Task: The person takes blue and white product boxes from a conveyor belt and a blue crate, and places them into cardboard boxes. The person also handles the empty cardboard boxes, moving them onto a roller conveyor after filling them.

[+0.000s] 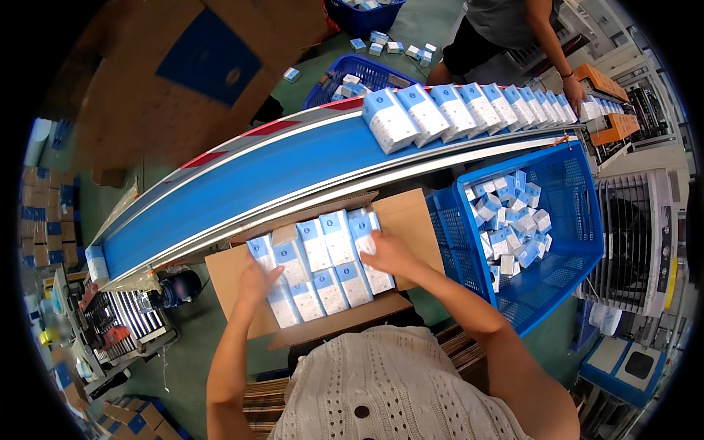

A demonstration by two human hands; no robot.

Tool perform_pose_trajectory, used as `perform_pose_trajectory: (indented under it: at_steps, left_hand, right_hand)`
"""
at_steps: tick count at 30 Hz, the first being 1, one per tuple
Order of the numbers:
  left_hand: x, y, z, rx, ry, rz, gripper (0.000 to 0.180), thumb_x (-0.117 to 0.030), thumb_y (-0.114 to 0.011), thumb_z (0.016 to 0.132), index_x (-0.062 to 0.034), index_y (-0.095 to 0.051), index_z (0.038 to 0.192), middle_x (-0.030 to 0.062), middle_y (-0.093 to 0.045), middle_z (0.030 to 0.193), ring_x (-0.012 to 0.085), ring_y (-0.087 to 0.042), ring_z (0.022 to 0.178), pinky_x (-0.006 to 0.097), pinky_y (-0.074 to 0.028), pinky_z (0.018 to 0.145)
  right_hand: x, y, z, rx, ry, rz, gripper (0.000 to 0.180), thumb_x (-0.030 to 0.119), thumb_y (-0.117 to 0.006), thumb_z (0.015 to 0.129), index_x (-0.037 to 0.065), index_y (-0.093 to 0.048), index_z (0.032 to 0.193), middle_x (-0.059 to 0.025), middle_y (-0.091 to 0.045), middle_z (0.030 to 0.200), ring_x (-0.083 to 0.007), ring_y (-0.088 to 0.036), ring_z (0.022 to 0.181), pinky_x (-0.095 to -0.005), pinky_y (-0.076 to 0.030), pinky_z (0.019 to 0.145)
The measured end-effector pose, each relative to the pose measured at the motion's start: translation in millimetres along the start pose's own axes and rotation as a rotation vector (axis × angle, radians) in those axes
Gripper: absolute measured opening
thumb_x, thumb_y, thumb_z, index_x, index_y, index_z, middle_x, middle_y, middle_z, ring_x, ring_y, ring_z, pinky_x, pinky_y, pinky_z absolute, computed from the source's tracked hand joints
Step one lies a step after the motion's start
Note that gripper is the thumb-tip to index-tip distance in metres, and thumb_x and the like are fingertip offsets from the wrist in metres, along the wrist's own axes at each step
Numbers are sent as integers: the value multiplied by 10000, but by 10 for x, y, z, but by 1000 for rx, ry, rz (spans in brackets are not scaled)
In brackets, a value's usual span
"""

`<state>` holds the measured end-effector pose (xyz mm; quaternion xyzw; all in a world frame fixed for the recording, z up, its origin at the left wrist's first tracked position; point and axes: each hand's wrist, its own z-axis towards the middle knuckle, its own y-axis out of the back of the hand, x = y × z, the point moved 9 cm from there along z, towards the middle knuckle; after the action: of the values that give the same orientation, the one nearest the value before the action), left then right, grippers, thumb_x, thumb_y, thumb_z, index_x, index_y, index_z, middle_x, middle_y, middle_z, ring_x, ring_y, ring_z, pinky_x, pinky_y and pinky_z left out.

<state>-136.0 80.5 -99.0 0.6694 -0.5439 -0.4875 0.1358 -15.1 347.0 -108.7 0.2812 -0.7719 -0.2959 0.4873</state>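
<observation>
An open brown cardboard carton (308, 339) sits in front of me, its flaps spread outward. Two rows of white-and-blue small boxes (323, 249) stand packed inside it. At the left end of the rows, my left hand (255, 282) is closed around the end box, thumb over its face and the other fingers partly hidden. My right hand (390, 255) grips the box at the right end, fingertips bent over its upper part. A brown flap piece (284, 235) shows among the boxes of the far row.
Beyond the carton runs a blue conveyor belt (257, 176), carrying a line of leaning white-and-blue packs (455, 114). A co-worker's hand (573, 94) touches packs at its far right. A blue basket (543, 293) of loose boxes stands right; another blue basket (319, 92) is behind the belt.
</observation>
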Motion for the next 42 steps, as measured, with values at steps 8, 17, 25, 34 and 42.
perform_pose_trajectory:
  at_steps: [8,17,25,34,42]
  left_hand:
    - [-1314,-38,-269,-272,-662,457,523,-217,-631,724,-51,-417,1172,155,-438,1139,331,-419,1061,400,-370,872]
    - [-1327,-756,-132,-249,-585,626,583,-213,-575,771,-60,-330,1278,151,-340,1290,315,-280,1230,486,-194,1014]
    - [-2081,-1352,-120,-4,-920,618,573,-386,-475,830,-119,-310,1310,48,-245,1387,213,-187,1293,440,-163,1045]
    - [-1980,-1366,-146,-101,-776,678,624,-374,-515,803,-17,-323,1278,110,-296,1352,227,-244,1270,449,-171,1038]
    - [-1559,-777,-513,-58,-554,570,374,-189,-517,796,-40,-468,1135,149,-424,1216,270,-360,1182,443,-274,986]
  right_hand:
    - [68,128,-127,-399,197,-169,331,279,-605,732,-26,-477,755,-254,-431,897,-367,-485,756,-414,-439,628]
    - [-118,208,48,-249,174,-448,341,338,-516,803,22,-575,690,-132,-550,677,-255,-572,635,-340,-459,525]
    - [-530,410,-82,21,253,-369,358,273,-416,861,57,-588,633,-94,-593,618,-276,-572,559,-385,-443,510]
    - [-1395,1628,-801,-529,27,-168,282,198,-501,812,2,-504,610,-157,-565,641,-348,-543,609,-441,-421,532]
    - [-2064,1001,-693,-30,-160,316,405,348,-484,855,-21,-450,691,-211,-492,587,-372,-507,574,-438,-395,531]
